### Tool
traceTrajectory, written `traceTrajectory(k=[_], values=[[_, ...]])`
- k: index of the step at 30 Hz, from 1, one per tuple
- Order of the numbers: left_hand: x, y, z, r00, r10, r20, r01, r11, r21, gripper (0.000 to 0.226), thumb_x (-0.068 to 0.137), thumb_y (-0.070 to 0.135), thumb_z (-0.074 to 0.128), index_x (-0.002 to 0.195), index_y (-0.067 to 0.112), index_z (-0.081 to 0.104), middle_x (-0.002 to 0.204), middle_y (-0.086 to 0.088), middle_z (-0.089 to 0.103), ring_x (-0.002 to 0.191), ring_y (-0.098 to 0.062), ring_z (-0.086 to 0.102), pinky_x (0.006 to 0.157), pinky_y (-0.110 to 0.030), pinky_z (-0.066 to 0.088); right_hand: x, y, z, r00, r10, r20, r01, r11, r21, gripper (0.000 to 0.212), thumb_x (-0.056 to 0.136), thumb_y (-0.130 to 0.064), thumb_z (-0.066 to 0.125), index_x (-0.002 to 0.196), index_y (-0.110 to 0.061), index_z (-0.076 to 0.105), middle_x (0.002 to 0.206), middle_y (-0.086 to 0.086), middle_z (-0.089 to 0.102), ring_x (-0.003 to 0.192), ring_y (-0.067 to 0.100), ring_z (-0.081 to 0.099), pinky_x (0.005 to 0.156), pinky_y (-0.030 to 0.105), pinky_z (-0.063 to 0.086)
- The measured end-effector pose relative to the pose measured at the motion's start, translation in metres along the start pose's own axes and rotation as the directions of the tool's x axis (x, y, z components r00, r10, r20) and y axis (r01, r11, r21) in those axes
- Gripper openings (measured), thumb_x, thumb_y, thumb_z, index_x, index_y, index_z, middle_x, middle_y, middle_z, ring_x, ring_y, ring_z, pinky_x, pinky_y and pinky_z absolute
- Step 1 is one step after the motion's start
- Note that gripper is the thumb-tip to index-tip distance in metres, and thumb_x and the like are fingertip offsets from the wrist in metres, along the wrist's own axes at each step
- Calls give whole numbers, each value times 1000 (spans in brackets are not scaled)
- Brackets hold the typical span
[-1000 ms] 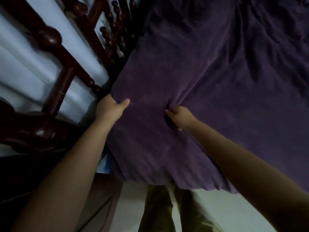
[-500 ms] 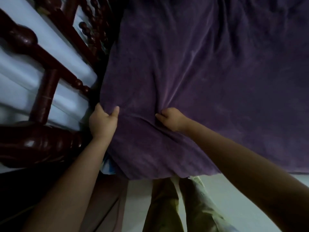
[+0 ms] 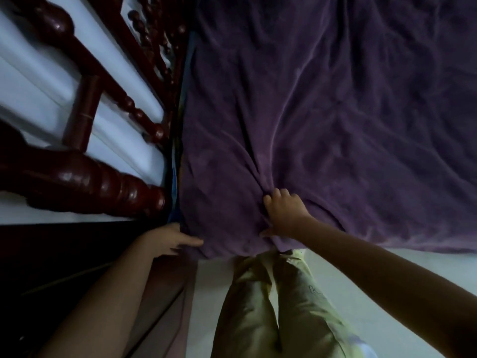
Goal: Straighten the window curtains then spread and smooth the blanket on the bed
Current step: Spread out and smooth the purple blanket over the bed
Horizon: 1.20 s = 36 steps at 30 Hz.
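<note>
Two hands, right (image 3: 282, 214) bunching purple blanket (image 3: 322, 112), left (image 3: 167, 239) at its corner

Purple blanket (image 3: 322, 120) covers the bed, creased, folds converging on the right hand (image 3: 282, 214), which grips a bunch of it. Left hand (image 3: 170, 239) at the blanket's near-left corner, fingers extended, touching the edge. Dark red turned-wood bed frame (image 3: 85, 182) left of blanket.

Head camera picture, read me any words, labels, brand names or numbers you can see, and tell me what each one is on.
No readable text anywhere.
Purple blanket: plain, no label or tag showing.
Dark red wooden bed frame: no markings.
Light green trousers: a faint small dark mark on the cloth, too small and blurred to read.
</note>
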<state>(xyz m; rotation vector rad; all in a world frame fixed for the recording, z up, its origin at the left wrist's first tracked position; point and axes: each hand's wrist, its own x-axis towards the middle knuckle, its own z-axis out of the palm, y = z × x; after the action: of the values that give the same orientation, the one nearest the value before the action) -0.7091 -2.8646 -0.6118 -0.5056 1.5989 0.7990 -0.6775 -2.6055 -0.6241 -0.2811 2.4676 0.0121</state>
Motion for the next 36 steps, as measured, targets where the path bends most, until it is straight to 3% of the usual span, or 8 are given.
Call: traceTrajectory(k=[5, 7, 10, 16, 20, 23, 27, 36], values=[[-9, -12, 33, 969, -70, -239, 83, 995, 45, 44, 75, -17, 42, 120, -19, 45, 105, -26, 53, 98, -35, 53, 69, -28, 33, -3, -16, -11, 983, -146, 112, 158, 982, -104, 31, 93, -21, 42, 113, -7, 61, 119, 12, 63, 108, 32, 59, 84, 38, 50], [-20, -4, 18, 964, 4, -267, 28, 993, 115, 21, 70, -21, 41, 82, -22, 58, 96, -31, 55, 87, -41, 56, 65, -28, 32, -9, -13, -32, 960, -238, 151, 250, 966, -70, 39, 92, -35, 46, 109, -4, 63, 114, 17, 65, 103, 33, 61, 84, 37, 49], [-38, 11, -14, 938, 65, -342, -8, 986, 164, 39, 65, -22, 40, 34, 2, 42, 63, -15, 46, 55, -25, 42, 50, -23, 30, -8, -17, -60, 942, -323, 85, 330, 941, -79, 48, 88, -44, 48, 100, -1, 64, 107, 20, 66, 95, 34, 62, 78, 35, 48], [-8, -3, 6, 788, 18, -615, 183, 948, 262, 35, 92, 7, 43, 123, -9, 50, 134, -27, 49, 120, -40, 50, 94, -37, 43, -10, -43, -11, 971, -160, 179, 166, 986, -20, 47, 93, -33, 43, 126, 0, 44, 133, 20, 47, 118, 34, 51, 98, 41, 43], [-1, 8, 35, 731, -90, -677, 262, 952, 156, 53, 84, 14, 57, 132, 1, 38, 138, -23, 45, 124, -40, 46, 101, -47, 41, -15, -27, 2, 970, -201, 136, 178, 970, 166, 42, 90, -25, 48, 123, 2, 47, 129, 24, 49, 117, 36, 51, 98, 39, 41], [-7, 32, 51, 604, 185, -775, 244, 883, 400, 50, 78, 12, 64, 124, 2, 44, 130, -21, 49, 121, -37, 46, 95, -47, 43, -19, 11, -2, 983, -150, 108, 100, 924, 369, 31, 90, -22, 51, 112, 0, 56, 121, 21, 60, 110, 33, 56, 94, 36, 41], [-9, 85, 105, 505, 687, -523, 74, 570, 818, 34, 78, 10, 56, 111, 3, 49, 117, -19, 53, 112, -36, 46, 86, -43, 45, -39, 76, 15, 1000, 14, -20, -3, 890, 455, 27, 90, -17, 49, 110, -1, 58, 120, 20, 60, 111, 32, 54, 94, 35, 39], [3, 239, 330, 591, 794, -144, -97, 247, 964, 37, 84, 17, 50, 120, 7, 49, 127, -13, 53, 119, -31, 46, 93, -41, 43, -148, 270, 82, 949, 314, -31, -245, 793, 558, 25, 89, -13, 47, 108, -2, 59, 117, 22, 59, 113, 34, 53, 95, 40, 43]])
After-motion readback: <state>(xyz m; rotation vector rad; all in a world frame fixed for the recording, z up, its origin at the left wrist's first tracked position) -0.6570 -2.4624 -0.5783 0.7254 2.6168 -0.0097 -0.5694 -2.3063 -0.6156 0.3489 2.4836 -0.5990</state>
